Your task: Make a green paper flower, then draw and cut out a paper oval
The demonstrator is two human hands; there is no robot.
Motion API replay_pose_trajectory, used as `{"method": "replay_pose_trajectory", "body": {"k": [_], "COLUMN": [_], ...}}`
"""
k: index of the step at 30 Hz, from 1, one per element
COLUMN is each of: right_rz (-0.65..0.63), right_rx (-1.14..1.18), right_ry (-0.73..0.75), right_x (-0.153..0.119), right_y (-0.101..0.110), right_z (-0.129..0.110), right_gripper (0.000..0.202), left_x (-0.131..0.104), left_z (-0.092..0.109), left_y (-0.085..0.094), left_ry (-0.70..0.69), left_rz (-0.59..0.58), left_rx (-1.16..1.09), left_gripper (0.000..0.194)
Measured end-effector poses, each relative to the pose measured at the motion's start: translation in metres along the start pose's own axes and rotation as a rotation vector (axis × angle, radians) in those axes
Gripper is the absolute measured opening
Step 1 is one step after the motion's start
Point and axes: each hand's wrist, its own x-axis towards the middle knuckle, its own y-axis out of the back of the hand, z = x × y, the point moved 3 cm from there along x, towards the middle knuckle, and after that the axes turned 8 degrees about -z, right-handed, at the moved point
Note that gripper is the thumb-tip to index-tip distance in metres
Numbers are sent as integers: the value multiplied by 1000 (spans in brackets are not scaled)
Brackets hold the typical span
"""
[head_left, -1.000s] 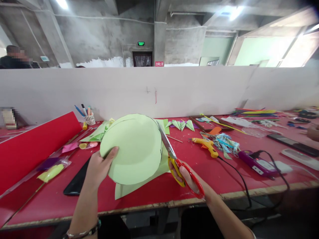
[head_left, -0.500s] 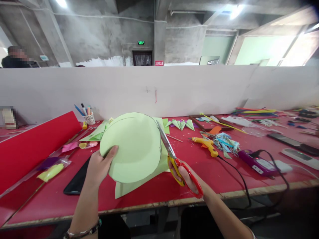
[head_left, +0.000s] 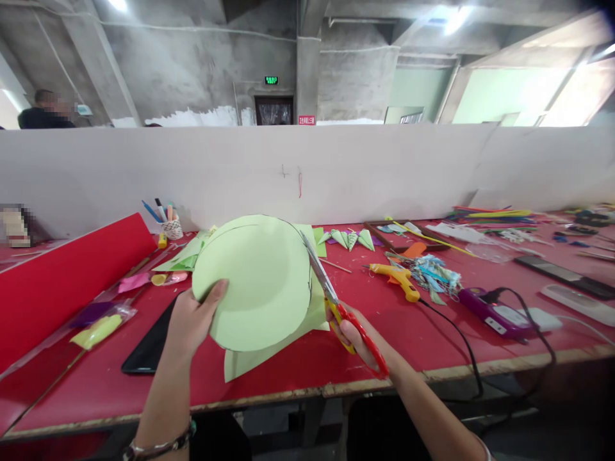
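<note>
My left hand grips the left edge of a pale green paper, its thumb on top. The paper has a rounded outline with a dark drawn line along parts of its rim. Its partly cut outer strip hangs below and to the right, over the red table. My right hand is closed round the red and yellow handles of a pair of scissors. The blades lie at the right edge of the paper, pointing up and left, and look nearly closed.
A yellow glue gun, a purple power strip and cables lie to the right. Small green paper cones lie behind. On the left are a dark tablet, a red board and a pen cup.
The scissor blades have drawn closer together and the handles have closed. The hanging strip of paper has shifted slightly.
</note>
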Motion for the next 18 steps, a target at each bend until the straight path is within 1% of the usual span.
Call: {"method": "replay_pose_trajectory", "body": {"k": [2, 8, 13, 18], "right_rz": [-24, 32, 66, 76], "right_rx": [-46, -48, -49, -67], "right_ry": [16, 18, -50, -72], "right_x": [0, 1, 0, 0], "right_y": [-1, -2, -2, 0], "right_z": [-2, -10, -14, -13], "right_gripper": [44, 46, 47, 50], "left_x": [0, -1, -2, -2], "left_z": [0, 3, 3, 3], "left_y": [0, -1, 0, 0], "left_ry": [7, 8, -10, -3], "left_rz": [-1, -21, 14, -9], "left_rx": [-2, -4, 3, -10], "left_gripper": [47, 46, 45, 47]}}
